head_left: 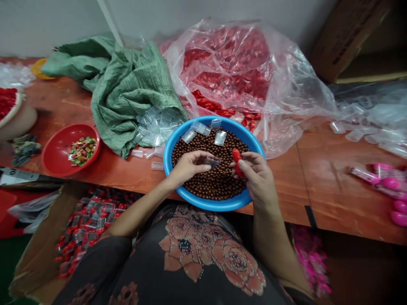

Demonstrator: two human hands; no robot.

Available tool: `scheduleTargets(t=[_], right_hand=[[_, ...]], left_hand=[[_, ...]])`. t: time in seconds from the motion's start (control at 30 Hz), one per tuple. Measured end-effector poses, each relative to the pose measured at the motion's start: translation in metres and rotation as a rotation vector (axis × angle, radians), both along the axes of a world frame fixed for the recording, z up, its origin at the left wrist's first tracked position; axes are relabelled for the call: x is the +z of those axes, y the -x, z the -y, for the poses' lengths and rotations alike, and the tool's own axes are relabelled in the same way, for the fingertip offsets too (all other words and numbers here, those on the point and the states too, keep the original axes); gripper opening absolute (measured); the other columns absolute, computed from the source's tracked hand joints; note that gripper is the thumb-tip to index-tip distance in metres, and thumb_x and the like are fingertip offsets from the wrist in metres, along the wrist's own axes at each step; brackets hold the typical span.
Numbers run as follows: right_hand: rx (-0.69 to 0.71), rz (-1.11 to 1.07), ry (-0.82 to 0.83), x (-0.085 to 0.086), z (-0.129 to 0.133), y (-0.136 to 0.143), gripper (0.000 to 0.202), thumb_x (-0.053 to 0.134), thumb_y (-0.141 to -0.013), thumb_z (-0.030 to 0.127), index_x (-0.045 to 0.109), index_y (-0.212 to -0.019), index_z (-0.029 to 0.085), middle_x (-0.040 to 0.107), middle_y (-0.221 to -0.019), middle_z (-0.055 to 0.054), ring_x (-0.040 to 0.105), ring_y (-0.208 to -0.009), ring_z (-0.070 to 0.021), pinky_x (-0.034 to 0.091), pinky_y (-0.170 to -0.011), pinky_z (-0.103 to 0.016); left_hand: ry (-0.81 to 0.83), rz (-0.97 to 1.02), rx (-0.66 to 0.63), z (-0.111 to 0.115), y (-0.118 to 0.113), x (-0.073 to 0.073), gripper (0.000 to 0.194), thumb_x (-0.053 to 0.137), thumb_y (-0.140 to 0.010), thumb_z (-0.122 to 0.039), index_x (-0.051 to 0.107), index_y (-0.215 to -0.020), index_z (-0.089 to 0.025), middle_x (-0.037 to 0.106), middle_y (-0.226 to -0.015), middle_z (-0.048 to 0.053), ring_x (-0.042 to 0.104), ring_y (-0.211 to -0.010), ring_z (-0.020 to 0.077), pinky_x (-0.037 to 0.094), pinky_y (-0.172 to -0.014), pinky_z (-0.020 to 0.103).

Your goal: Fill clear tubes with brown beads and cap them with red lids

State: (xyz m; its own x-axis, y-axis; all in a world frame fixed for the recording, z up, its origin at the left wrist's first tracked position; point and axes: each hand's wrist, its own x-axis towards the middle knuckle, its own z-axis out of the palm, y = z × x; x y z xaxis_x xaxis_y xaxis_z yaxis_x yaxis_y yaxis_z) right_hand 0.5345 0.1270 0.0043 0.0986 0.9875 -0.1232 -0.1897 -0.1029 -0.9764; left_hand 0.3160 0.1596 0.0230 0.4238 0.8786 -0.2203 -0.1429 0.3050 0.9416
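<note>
A blue basin [214, 205] full of small brown balls [208, 186] stands at the table's front edge. Over its left part, my left hand [190, 168] holds a clear plastic tube [210, 162] between thumb and fingers. My right hand [257, 174], above the basin's right side, pinches a red plastic piece [236, 156] between thumb and fingers. The tube and the red piece are apart. Several clear tubes [220, 137] lie on the balls toward the back of the basin. More clear tubes [157, 123] are heaped just left of it.
Behind the basin lies a clear bag of red pieces [225, 63], beside a green cloth sack [127, 84]. A red bowl [52, 154] with wrapped sweets stands left. Pink-capped tubes [391, 183] lie right. A carton [34, 254] of red-capped tubes [85, 224] is below the table.
</note>
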Motion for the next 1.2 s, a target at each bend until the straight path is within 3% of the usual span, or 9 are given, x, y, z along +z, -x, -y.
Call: scheduleTargets(t=[0.17,0.33,0.4,0.53,0.63,0.97,1.2], right_hand=[[0.040,0.058,-0.020,0.001,-0.001,0.006,0.032,0.066,-0.088,0.041,0.066,-0.120,0.032,0.067,-0.094,0.000,0.063,-0.075,-0.0111,0.056,-0.067,-0.024],[0.107,0.238,-0.117,0.012,-0.001,0.012,0.038,0.071,-0.086,0.041,0.066,-0.123,0.035,0.054,-0.076,0.004,0.049,-0.063,-0.0095,0.047,-0.061,-0.024],[0.163,0.328,-0.152,0.018,-0.004,0.014,0.037,0.073,-0.084,0.039,0.067,-0.120,0.034,0.056,-0.077,0.004,0.050,-0.064,-0.0101,0.048,-0.064,-0.025],[0.317,0.492,-0.265,0.026,-0.015,0.016,0.030,0.064,-0.091,0.038,0.068,-0.120,0.033,0.069,-0.110,-0.001,0.064,-0.097,-0.0174,0.050,-0.093,-0.036],[0.461,0.552,-0.325,0.027,-0.022,0.014,0.024,0.061,-0.092,0.038,0.071,-0.113,0.031,0.071,-0.113,-0.002,0.065,-0.106,-0.0205,0.048,-0.101,-0.040],[0.444,0.408,-0.266,0.025,-0.019,0.009,0.013,0.074,-0.081,0.036,0.072,-0.091,0.029,0.071,-0.090,0.001,0.065,-0.086,-0.0174,0.052,-0.084,-0.033],[0.274,0.238,-0.171,0.016,-0.010,0.010,0.015,0.072,-0.082,0.039,0.069,-0.090,0.026,0.060,-0.071,0.004,0.051,-0.059,-0.0102,0.044,-0.057,-0.025]], left_hand=[[0.103,0.102,0.050,0.004,0.004,0.000,0.042,0.083,-0.064,-0.016,0.073,-0.105,-0.016,0.076,-0.106,0.007,0.069,-0.096,0.0166,0.048,-0.100,0.039],[0.185,0.169,0.020,0.009,0.004,0.003,0.046,0.082,-0.062,-0.011,0.074,-0.107,-0.015,0.077,-0.103,0.008,0.069,-0.096,0.0170,0.049,-0.099,0.039],[0.210,0.189,0.016,0.010,0.004,0.003,0.046,0.080,-0.062,-0.008,0.074,-0.106,-0.015,0.077,-0.099,0.007,0.070,-0.092,0.0154,0.050,-0.097,0.036],[0.271,0.198,-0.034,0.011,0.006,0.005,0.046,0.078,-0.061,-0.008,0.075,-0.106,-0.016,0.078,-0.095,0.005,0.071,-0.088,0.0139,0.053,-0.091,0.032],[0.298,0.190,-0.055,0.012,0.009,0.010,0.043,0.075,-0.065,-0.011,0.075,-0.108,-0.014,0.078,-0.098,0.007,0.071,-0.087,0.0156,0.054,-0.090,0.034],[0.327,0.218,-0.092,0.019,0.010,0.007,0.045,0.080,-0.061,-0.010,0.077,-0.105,-0.018,0.078,-0.097,0.006,0.071,-0.087,0.0158,0.055,-0.088,0.034],[0.336,0.212,-0.105,0.019,0.009,0.010,0.046,0.079,-0.064,-0.013,0.075,-0.110,-0.016,0.078,-0.100,0.008,0.071,-0.091,0.0177,0.055,-0.090,0.036]])
